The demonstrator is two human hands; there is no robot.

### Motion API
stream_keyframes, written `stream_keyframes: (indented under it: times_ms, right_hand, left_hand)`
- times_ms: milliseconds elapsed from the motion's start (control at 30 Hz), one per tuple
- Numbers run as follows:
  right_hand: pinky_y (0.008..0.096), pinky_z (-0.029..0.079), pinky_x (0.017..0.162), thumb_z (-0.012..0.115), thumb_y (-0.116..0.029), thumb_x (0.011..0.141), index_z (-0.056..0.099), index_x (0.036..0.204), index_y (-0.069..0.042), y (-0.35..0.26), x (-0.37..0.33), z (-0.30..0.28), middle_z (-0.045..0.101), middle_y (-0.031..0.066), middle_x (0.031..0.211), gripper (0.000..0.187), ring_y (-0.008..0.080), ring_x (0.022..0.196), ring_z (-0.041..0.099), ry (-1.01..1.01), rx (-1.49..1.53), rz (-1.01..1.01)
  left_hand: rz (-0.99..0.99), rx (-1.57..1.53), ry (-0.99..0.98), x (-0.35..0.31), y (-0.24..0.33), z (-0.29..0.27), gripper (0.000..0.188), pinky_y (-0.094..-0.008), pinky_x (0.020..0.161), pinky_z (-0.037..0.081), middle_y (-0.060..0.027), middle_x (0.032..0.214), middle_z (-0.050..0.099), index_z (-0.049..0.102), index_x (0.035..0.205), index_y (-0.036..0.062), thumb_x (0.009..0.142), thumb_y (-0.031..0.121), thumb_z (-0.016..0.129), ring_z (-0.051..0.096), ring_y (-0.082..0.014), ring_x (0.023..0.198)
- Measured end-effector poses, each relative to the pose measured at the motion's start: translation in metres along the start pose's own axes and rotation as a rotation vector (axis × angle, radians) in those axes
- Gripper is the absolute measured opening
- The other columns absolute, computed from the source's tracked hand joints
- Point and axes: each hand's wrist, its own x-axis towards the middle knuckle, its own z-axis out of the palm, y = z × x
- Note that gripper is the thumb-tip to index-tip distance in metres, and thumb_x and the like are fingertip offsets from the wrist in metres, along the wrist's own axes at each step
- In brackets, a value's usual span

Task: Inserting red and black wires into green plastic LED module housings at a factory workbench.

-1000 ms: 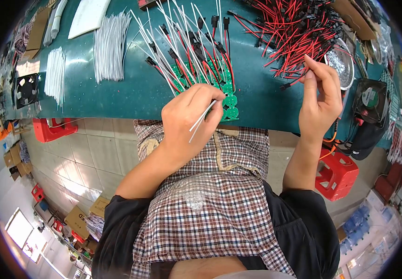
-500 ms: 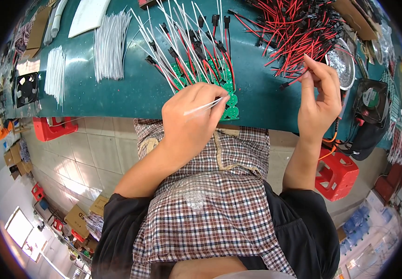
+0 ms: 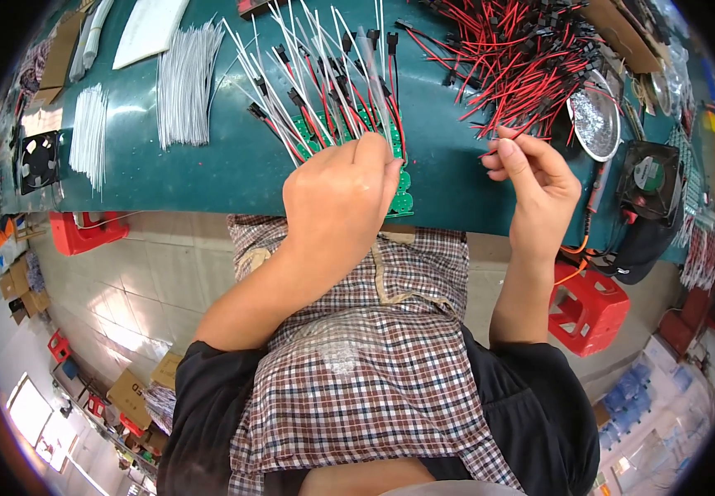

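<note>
My left hand point(image 3: 341, 194) is closed in a pinch above the green circuit boards point(image 3: 400, 186). Thin white wires point(image 3: 378, 83), blurred by motion, rise from its fingertips. Its fingers hide part of the boards, from which white wires and red-and-black leads with black connectors point(image 3: 298, 97) stand up. To the right, my right hand point(image 3: 543, 186) pinches a red-and-black connector lead point(image 3: 494, 147) at the near edge of the lead pile point(image 3: 514, 62). Most of that lead is covered by the fingers.
Bundles of white wires point(image 3: 185, 87) lie at the left beside a white pad point(image 3: 149, 31) and a small black fan point(image 3: 40, 162). On the right are a silvery metal dish point(image 3: 595, 116), another fan point(image 3: 651, 178) and an orange cable point(image 3: 576, 248). Red stools point(image 3: 589, 310) stand below the table.
My right hand has moved left and slightly down, drawing its fingers in. The white wires in my left hand have swung from lying across the hand to pointing up.
</note>
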Motion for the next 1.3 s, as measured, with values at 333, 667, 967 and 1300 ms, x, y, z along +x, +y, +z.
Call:
stream_keyframes:
  times_ms: [333,667,967,1300]
  right_hand:
    - [0.0227,0.057,0.065,0.07,0.003,0.091,0.071,0.104,0.006,0.021,-0.01,0.008,0.074,0.0124,0.097,0.013,0.014,0.075,0.072,0.059,-0.154,-0.083]
    - [0.0212,0.055,0.065,0.071,0.003,0.09,0.07,0.097,0.005,0.019,-0.012,0.011,0.073,0.0085,0.088,0.007,0.0112,0.072,0.07,0.06,-0.248,-0.064]
    - [0.0198,0.052,0.063,0.071,0.003,0.09,0.069,0.097,0.004,0.018,-0.014,0.016,0.071,0.0066,0.085,0.008,0.0095,0.071,0.068,0.032,-0.247,-0.014]
    - [0.0215,0.056,0.068,0.071,0.005,0.09,0.068,0.098,0.005,0.011,-0.017,0.023,0.071,0.0101,0.089,0.008,0.0128,0.075,0.071,0.034,-0.278,-0.074]
  left_hand:
    - [0.025,-0.048,0.058,-0.002,-0.002,0.002,0.019,-0.0333,0.048,0.044,-0.0013,0.06,0.059,0.062,0.083,0.0092,0.077,0.007,0.079,0.06,-0.0186,0.052]
    - [-0.044,-0.114,-0.188,-0.031,-0.01,-0.039,0.025,-0.0347,0.055,0.049,-0.0037,0.068,0.06,0.055,0.08,0.0106,0.077,0.019,0.079,0.063,-0.021,0.062]
    - [-0.115,-0.147,-0.268,-0.049,-0.031,-0.039,0.027,-0.0361,0.058,0.051,-0.0064,0.079,0.059,0.055,0.084,0.0089,0.077,0.019,0.08,0.065,-0.024,0.068]
    - [-0.126,-0.209,-0.088,-0.036,-0.033,-0.03,0.026,-0.0342,0.053,0.047,-0.0037,0.072,0.058,0.058,0.079,0.0095,0.073,0.015,0.083,0.061,-0.0211,0.06]
